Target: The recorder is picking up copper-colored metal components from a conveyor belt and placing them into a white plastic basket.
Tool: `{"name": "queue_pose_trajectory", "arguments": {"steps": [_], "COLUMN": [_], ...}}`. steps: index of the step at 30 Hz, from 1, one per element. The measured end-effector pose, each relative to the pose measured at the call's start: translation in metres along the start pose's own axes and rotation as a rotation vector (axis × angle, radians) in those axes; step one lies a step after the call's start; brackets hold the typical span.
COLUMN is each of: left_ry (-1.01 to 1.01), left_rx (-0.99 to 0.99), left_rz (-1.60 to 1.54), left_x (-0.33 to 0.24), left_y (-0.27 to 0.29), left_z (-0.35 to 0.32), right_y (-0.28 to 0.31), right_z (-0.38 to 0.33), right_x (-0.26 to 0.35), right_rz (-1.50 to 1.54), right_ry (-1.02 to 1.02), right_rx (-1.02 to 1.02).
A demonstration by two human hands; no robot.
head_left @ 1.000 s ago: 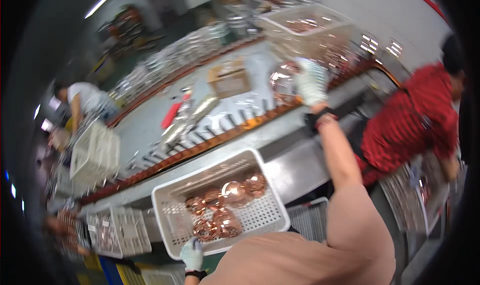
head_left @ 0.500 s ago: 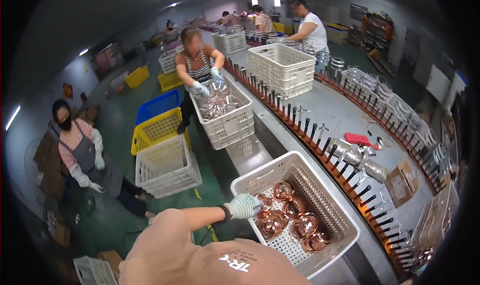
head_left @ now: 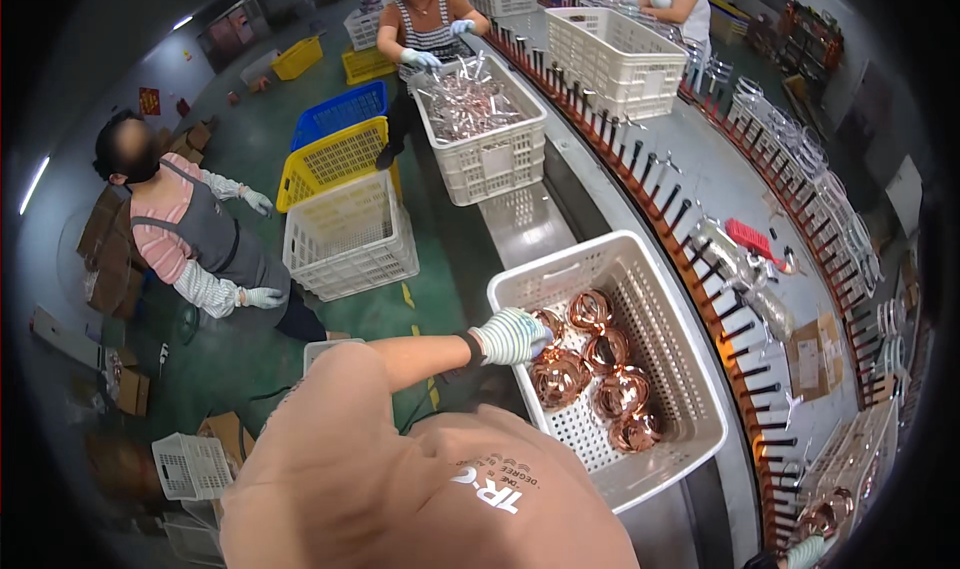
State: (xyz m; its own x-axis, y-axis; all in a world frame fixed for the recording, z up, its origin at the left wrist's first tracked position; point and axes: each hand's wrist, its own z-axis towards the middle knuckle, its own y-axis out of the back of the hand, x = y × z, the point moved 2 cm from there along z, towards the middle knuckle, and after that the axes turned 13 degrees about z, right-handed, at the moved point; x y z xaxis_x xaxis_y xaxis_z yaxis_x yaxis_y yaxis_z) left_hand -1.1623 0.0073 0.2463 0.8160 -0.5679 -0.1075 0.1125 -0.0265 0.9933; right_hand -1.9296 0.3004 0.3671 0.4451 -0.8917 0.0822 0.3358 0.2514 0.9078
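Observation:
A white plastic basket [head_left: 668,299] stands in front of me beside the conveyor, with several copper tube coils [head_left: 600,369] lying in it. My left hand [head_left: 510,335], in a white-and-green glove, reaches over the basket's near-left corner, its fingers curled on the nearest coil [head_left: 557,374]. Whether it grips that coil is unclear. Only a sliver of my gloved right hand [head_left: 806,551] shows at the bottom right edge. It is just below another copper coil [head_left: 826,514] on the conveyor pegs.
A curved conveyor [head_left: 700,209] with black pegs runs along the right. It carries a red tool [head_left: 748,237] and a cardboard box [head_left: 812,354]. Further up, a person [head_left: 425,19] works at a basket of metal parts [head_left: 480,119]. Another person [head_left: 190,239] stands by empty crates [head_left: 345,234].
My head has swung from the conveyor to the basket side. My right hand, raised at the conveyor a second ago, has dropped out to the edge. My left hand has reached into the basket.

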Motion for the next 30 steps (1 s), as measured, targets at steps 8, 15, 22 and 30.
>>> {"name": "queue_pose_trajectory", "arguments": {"steps": [8, 15, 22, 30], "left_ry": [-0.022, 0.026, 0.023, 0.04], "left_rx": [0.064, 0.122, 0.124, 0.119], "left_rz": [-0.034, 0.035, 0.095, 0.185], "left_x": [-0.01, -0.025, -0.062, -0.11], "left_y": [0.005, -0.019, -0.05, -0.06], "left_z": [0.002, 0.002, 0.005, 0.002], "right_y": [-0.037, -0.107, -0.196, -0.326], "right_z": [0.024, 0.041, 0.062, 0.095], "right_x": [-0.068, -0.118, -0.176, -0.222], "right_rz": [0.238, 0.444, 0.744, 1.296], "right_ry": [-0.205, -0.227, -0.242, -0.37], "right_rx": [0.115, 0.08, 0.04, 0.232]}}
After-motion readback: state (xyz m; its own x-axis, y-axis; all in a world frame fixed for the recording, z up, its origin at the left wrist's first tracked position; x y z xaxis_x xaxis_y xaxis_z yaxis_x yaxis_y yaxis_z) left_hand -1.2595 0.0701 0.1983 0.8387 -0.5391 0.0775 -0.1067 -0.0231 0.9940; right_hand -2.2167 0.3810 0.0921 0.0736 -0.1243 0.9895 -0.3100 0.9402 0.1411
